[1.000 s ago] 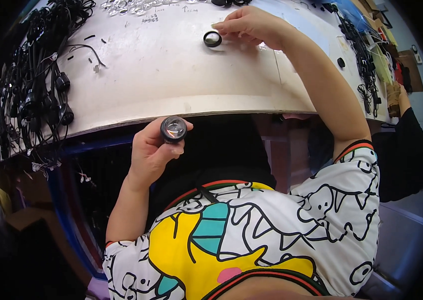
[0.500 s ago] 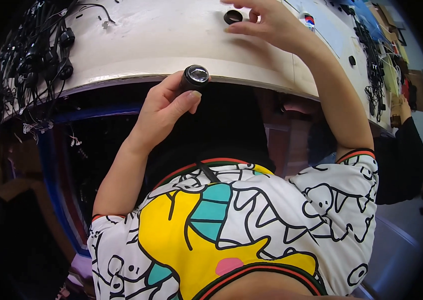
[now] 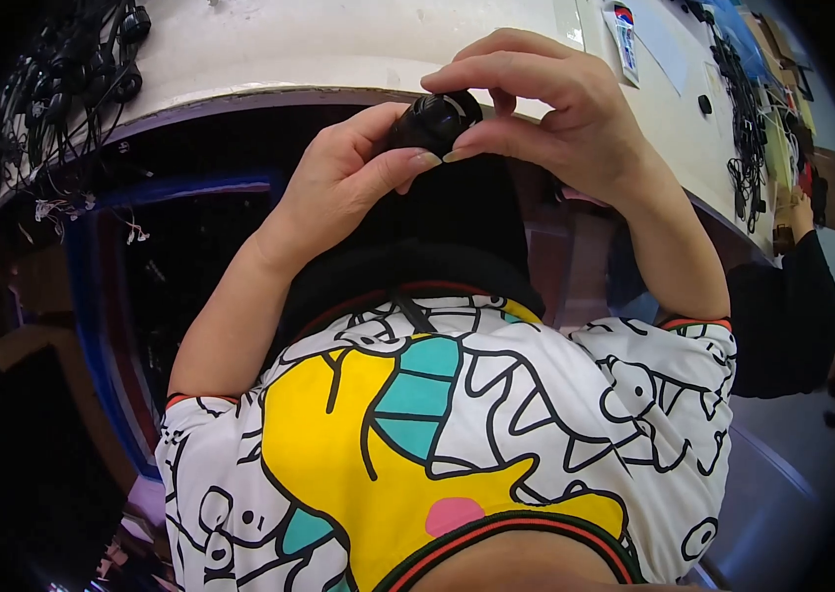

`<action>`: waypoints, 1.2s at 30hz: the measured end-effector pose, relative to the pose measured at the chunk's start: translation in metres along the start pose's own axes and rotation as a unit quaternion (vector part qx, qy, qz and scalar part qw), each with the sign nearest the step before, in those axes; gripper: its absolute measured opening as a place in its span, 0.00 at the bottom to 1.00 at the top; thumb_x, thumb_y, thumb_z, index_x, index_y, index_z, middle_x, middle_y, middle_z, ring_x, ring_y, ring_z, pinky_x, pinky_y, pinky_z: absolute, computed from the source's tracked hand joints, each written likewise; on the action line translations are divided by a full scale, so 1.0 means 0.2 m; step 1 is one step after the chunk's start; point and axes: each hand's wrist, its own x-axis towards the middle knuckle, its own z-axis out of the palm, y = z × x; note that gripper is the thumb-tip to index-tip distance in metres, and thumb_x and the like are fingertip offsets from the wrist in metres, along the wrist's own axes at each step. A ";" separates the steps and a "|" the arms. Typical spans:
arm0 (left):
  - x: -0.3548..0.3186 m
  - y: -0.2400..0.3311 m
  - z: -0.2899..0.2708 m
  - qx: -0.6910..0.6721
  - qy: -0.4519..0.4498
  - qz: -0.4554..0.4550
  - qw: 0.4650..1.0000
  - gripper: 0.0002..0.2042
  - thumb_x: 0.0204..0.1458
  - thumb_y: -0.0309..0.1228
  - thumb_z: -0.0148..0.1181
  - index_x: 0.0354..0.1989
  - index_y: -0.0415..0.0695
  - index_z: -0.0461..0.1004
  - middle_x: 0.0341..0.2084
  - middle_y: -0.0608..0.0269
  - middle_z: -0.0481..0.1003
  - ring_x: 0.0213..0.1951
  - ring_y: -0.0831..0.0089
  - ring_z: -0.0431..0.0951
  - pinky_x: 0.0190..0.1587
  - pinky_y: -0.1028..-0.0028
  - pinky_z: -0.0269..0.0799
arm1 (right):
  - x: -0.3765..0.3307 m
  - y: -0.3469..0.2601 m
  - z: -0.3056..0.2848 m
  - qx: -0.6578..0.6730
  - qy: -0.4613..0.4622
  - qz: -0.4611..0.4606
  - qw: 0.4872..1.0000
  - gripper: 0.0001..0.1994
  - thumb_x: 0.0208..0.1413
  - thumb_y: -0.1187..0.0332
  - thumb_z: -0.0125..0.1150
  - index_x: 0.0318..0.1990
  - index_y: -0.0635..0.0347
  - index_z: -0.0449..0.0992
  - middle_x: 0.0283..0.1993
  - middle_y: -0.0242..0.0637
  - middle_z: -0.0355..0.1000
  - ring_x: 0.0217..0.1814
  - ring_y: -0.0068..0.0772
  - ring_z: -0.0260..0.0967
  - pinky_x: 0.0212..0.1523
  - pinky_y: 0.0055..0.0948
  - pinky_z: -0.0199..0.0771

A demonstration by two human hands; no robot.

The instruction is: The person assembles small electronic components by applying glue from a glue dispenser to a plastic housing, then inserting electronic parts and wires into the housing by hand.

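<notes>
Our forearms [image 3: 235,306] reach up and inward until the hands nearly meet. Our left hand [image 3: 346,163] is curled in a firm grip, its thumb [image 3: 390,174] slanting right. Our right hand [image 3: 575,113] arches in, forefinger [image 3: 496,69] and thumb curved as a pinch; its other fingers seem bent, though they are partly hidden.

The left hand [image 3: 356,163] gripped a black cylinder [image 3: 432,126] near the front edge of the desk [image 3: 319,44]; the right hand [image 3: 570,113] pinched its end. Black cables [image 3: 62,84] hung leftward, a tube [image 3: 625,41] lay rightward.
</notes>
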 end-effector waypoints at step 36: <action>0.00 0.07 0.18 0.362 0.095 0.112 0.920 0.11 0.39 0.27 0.60 0.32 0.39 0.71 0.17 0.64 0.70 0.18 0.81 0.68 0.22 0.82 0.63 | -0.14 -0.17 -0.06 -0.027 -0.016 0.219 0.975 0.27 0.48 0.47 0.47 0.20 0.68 0.72 0.20 0.53 0.67 0.29 0.53 0.67 0.33 0.39 0.68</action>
